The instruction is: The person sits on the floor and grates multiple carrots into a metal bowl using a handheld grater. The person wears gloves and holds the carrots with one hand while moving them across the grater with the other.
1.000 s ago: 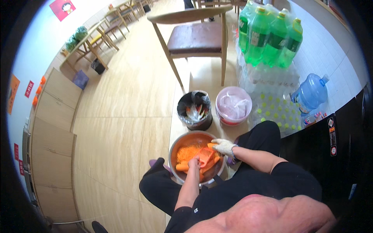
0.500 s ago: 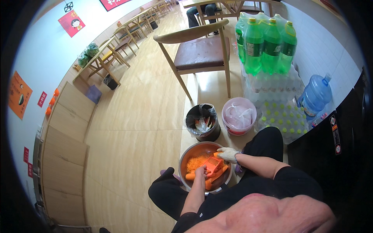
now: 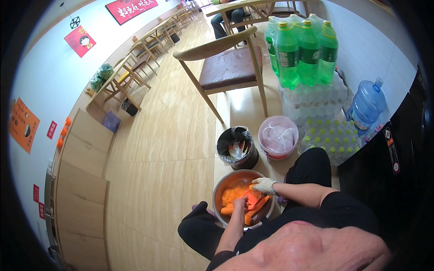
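Observation:
A metal bowl stands on the floor between my legs. Shredded carrot is heaped at its left and far side, and whole peeled carrots lie toward its near side. My left hand, bare, is closed on the near end of an orange grater, which slants over the carrots. At the grater's far end my right hand, in a whitish knit glove, is closed around a carrot pressed to it. The glove covers most of that carrot.
Beyond the bowl stand a black lined bin with scraps and a pink bucket holding a plastic bag. A wooden chair is farther off. Packed bottles and a blue water jug line the right wall. A person sits at a far table.
The whole view has shifted slightly. My gloved right hand has come a little closer over the grater, and less of its carrot shows. My left hand still grips the grater.

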The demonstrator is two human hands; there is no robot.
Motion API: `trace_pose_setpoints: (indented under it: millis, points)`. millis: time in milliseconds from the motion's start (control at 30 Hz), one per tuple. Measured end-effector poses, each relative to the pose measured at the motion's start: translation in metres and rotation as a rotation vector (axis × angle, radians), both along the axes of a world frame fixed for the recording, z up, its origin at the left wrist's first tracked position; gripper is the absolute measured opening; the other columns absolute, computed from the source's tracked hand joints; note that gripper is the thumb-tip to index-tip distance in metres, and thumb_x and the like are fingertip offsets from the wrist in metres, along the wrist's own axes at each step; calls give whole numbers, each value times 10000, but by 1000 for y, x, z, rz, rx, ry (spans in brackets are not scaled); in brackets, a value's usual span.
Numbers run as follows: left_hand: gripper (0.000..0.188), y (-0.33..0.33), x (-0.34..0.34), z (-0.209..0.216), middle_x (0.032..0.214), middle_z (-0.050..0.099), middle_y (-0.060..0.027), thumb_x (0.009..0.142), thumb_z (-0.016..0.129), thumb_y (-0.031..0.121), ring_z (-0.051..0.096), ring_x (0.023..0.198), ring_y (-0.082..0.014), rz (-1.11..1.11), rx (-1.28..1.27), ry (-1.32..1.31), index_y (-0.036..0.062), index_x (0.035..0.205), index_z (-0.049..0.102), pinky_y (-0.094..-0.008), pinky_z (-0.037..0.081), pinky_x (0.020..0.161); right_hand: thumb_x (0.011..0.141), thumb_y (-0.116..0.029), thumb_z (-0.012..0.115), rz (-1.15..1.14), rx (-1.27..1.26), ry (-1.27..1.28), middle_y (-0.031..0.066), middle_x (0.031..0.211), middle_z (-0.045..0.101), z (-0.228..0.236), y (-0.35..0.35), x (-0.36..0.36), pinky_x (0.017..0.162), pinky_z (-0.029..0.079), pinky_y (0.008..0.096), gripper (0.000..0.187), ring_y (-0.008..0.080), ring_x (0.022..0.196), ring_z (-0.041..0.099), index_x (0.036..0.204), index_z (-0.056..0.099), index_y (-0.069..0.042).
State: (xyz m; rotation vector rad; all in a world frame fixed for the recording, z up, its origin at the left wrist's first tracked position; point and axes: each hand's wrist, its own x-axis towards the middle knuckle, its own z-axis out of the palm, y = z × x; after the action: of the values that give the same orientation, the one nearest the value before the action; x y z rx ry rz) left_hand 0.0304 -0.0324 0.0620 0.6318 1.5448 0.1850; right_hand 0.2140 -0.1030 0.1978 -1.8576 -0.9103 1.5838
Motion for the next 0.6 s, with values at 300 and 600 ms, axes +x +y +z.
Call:
trace_pose_setpoints:
  millis: [300,600]
  points:
    - [226,-2,0,-10,548,457,-29,879,607,270,378,400,-154,-154,-39,-5,84,754,584,-320,307,389,874,-317,523,128,31,-83,178,982,650,10,0,-1,630,525,394,415,270,669,651,1173,615,-43]
    - [136,-1,-3,-6,550,487,-23,797,640,174,371,381,-125,-108,-77,-39,89,708,584,-273,293,348,826,-276,573,126,1,-3,129,799,676,-13,4,-4,501,521,326,596,202,539,634,1355,480,-17]
